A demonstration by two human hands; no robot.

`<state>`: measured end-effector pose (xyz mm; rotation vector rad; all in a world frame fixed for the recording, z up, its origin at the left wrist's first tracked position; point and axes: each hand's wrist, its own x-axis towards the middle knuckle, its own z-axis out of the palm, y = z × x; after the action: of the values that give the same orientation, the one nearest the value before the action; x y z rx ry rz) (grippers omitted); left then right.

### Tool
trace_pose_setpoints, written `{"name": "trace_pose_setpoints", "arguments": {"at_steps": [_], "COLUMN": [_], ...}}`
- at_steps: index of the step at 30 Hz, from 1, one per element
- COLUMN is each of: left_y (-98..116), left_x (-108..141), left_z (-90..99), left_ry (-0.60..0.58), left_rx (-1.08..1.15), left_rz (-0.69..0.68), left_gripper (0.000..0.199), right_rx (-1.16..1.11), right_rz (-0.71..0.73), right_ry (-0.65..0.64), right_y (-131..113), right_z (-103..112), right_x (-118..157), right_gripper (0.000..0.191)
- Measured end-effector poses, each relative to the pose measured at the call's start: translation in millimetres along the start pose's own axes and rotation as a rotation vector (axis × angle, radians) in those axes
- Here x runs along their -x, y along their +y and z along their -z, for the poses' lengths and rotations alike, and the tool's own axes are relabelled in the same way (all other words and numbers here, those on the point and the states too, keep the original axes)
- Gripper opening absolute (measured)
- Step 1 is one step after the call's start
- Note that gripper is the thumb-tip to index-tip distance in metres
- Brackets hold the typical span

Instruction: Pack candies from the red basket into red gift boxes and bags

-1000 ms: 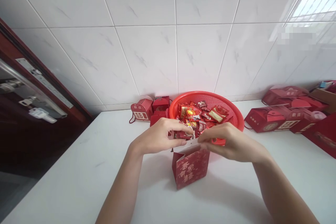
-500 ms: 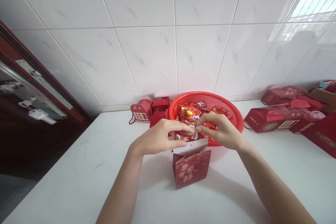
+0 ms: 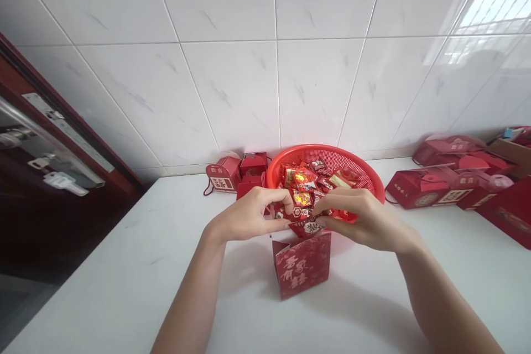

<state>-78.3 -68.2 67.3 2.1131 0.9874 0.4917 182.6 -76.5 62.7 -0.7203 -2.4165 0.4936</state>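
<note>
A small dark-red paper candy box (image 3: pixel 302 270) with pale lettering stands upright on the white table in front of me. Its printed red top flap (image 3: pixel 307 227) leans forward over the opening. My left hand (image 3: pixel 255 213) has its thumb and curled forefinger at the flap's left edge. From the other side, my right hand (image 3: pixel 365 218) pinches the flap's right edge between thumb and fingers. Just behind the box, a red plastic basket (image 3: pixel 375 177) holds several red-wrapped candies (image 3: pixel 305 180). The box's inside is hidden.
Several made-up red boxes (image 3: pixel 226 173) stand left of the basket against the tiled wall (image 3: pixel 232 94). More red boxes (image 3: pixel 440 185) lie at the right, beside a cardboard carton (image 3: pixel 510 155). A dark-red door with keys (image 3: pixel 62 180) is at the left.
The box's top flap has tipped forward, so its printed red side shows instead of the pale inside. My right hand has moved slightly down and right with it; my left hand barely moved.
</note>
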Motion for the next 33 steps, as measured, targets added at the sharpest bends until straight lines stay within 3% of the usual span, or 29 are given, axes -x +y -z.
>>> {"name": "trace_pose_setpoints", "arguments": {"at_steps": [3,8,14,19,22,28,33], "left_y": [-1.3,-3.1,-2.4,-0.1,1.0,1.8,-1.7], "left_x": [-0.3,-1.1,-0.6,-0.2,-0.1,-0.8,-2.6], "left_z": [0.3,0.2,0.0,-1.1,-2.4,-5.4,-5.1], "left_ry": [-0.002,-0.020,-0.012,0.008,0.044,0.066,0.070], "left_rx": [0.013,0.051,0.058,0.082,0.070,0.130,0.155], "left_rz": [0.018,0.017,0.017,0.019,0.015,0.011,0.041], "left_gripper": [0.011,0.012,0.012,0.015,0.017,0.023,0.030], "right_rx": [0.103,0.136,0.158,0.143,0.088,-0.163,-0.237], "right_rz": [0.044,0.083,0.100,-0.066,-0.145,-0.129,-0.202], "right_ry": [0.035,0.000,0.066,0.202,0.175,0.070,0.203], "right_y": [-2.2,-6.0,-4.9,0.7,2.5,0.9,5.0], "right_z": [-6.7,-15.5,-18.4,-16.8,-20.7,-34.0,-31.8], "right_x": [0.1,-2.5,-4.3,-5.2,-8.9,-16.2,-15.9], "right_gripper": [0.017,0.022,0.021,0.009,0.013,0.007,0.013]}}
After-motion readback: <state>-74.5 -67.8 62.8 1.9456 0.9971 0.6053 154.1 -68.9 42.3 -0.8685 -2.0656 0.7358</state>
